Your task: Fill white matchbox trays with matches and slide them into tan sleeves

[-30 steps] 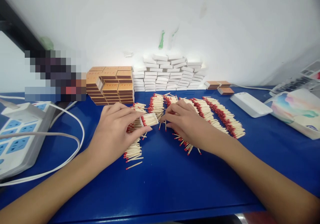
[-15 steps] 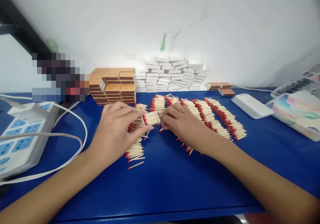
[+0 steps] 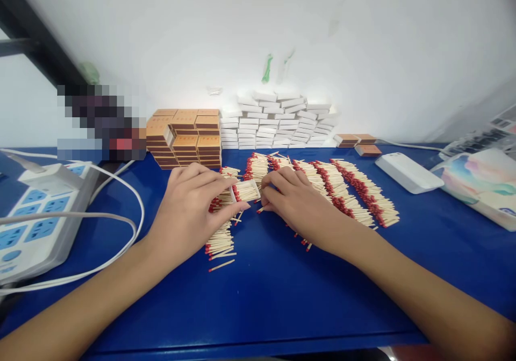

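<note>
A white matchbox tray [image 3: 255,184] holding red-tipped matches is gripped at its left end between the thumb and fingers of my left hand [image 3: 193,202]. Just right of the tray, my right hand [image 3: 288,194] has its fingers pinched together, and a match [image 3: 260,210] pokes out below them with its red head to the left. Loose matches [image 3: 221,237] lie in a pile under and in front of my left hand. More rows of matches [image 3: 365,191] spread out behind and to the right of my right hand, which partly hides them.
Brown matchboxes [image 3: 185,140] are stacked at the back left, beside piled white trays [image 3: 278,124]. Several brown boxes [image 3: 367,149], a white device [image 3: 408,172] and a colourful pack [image 3: 481,186] sit to the right. A power strip [image 3: 48,216] with cables lies left on the blue table [image 3: 242,307].
The whole view has shifted slightly. Both hands keep nearly the same pose, with the tray in the left and the match at the right fingertips.
</note>
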Motion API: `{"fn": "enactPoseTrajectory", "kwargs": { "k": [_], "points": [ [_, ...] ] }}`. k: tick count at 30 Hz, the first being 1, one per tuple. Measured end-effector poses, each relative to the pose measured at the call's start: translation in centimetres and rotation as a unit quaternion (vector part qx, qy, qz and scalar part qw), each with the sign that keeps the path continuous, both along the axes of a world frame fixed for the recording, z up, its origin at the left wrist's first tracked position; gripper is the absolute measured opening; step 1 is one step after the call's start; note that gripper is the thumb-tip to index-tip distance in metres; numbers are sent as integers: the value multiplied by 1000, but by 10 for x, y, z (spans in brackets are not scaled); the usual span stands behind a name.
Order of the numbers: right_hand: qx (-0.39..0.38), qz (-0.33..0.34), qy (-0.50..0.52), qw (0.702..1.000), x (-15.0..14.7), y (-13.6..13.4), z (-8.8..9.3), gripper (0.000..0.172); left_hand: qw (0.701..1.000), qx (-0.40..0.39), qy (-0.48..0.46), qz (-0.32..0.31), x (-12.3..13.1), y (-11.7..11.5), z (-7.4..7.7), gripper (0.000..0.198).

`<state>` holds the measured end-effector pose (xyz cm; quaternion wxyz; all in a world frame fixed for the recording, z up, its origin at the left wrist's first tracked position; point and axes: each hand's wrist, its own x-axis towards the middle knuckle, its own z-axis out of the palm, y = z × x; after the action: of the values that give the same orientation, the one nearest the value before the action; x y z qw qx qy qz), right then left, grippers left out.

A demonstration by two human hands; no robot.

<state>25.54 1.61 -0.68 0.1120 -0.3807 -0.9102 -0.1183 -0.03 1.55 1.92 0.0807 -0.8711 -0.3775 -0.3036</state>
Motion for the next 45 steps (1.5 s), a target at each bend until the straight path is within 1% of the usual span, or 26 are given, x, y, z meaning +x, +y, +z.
{"fn": "enactPoseTrajectory", "kwargs": {
  "k": [5, 10, 14, 18, 22, 24, 26, 29, 33, 39, 43, 45],
  "points": [
    [10, -1, -6, 1000, 1, 1, 0, 13, 1000, 0, 2, 4, 0, 0, 0, 31],
    [30, -7, -39, 999, -2, 0, 0, 20, 1000, 0, -5, -1, 0, 0, 0, 31],
    [32, -10, -53, 998, -4, -4, 1, 21, 1000, 1, -4, -2, 1, 1, 0, 31],
    [16, -18, -6, 1000, 2, -4, 6, 23, 1000, 3, -3, 0, 0, 1, 0, 31],
    [10, -48, 100, 994, 5, -4, 13, 21, 1000, -5, -5, 0, 1, 0, -2, 32],
    [4, -42, 145, 989, 1, -8, 16, 17, 1000, -11, -5, -3, 3, -3, -4, 33],
    [7, -27, 165, 986, -5, -14, 17, 15, 1000, -21, -6, -9, 7, -6, -6, 33],
    [37, -20, 156, 987, -14, -21, 17, 17, 999, -35, -13, -24, 13, -10, -7, 32],
    [65, -21, 122, 990, -17, -23, 14, 20, 999, -31, -21, -40, 17, -13, -5, 32],
    [54, -13, 105, 993, -17, -23, 13, 14, 998, -24, -34, -57, 17, -15, -6, 32],
    [16, -3, 135, 991, -15, -21, 18, 19, 998, -27, -26, -48, 16, -15, -7, 31],
    [13, -15, 153, 988, -10, -19, 21, 21, 999, -22, -25, -31, 13, -12, -6, 32]
  ]
}}
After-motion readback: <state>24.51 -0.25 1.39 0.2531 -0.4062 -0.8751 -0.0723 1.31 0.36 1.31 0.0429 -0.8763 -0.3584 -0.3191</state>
